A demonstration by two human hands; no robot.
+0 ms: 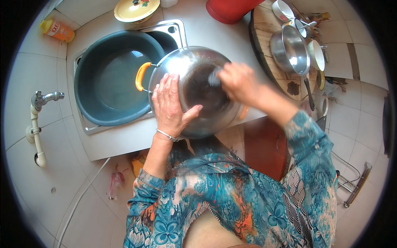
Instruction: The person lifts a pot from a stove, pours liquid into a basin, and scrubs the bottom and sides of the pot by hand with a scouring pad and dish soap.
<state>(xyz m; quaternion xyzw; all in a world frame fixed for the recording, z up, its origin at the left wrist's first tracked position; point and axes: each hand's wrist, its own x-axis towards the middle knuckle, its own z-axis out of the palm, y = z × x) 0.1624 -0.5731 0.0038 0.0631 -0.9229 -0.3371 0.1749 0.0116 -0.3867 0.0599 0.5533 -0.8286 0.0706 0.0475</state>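
Note:
A metal pot with orange side handles (207, 124) lies bottom up on the counter's front edge, its base darkened. My left hand (170, 104) rests on the pot's left side, fingers spread and pressed against the metal, with a bracelet at the wrist. In my right hand (237, 82), blurred, is a greyish scrubber (214, 77), probably metal wire, touching the dark base. Left of the pot, a large dark green basin (82, 77) with some water in it stands over the steel sink (183, 31).
At the right, a round wooden board (260, 40) bears a steel saucepan (287, 51) and several bowls. A red container (228, 12) and a yellow lidded enamel dish (136, 11) stand behind. An orange bottle (59, 31) is at back left; a tap (46, 97) juts from the left wall.

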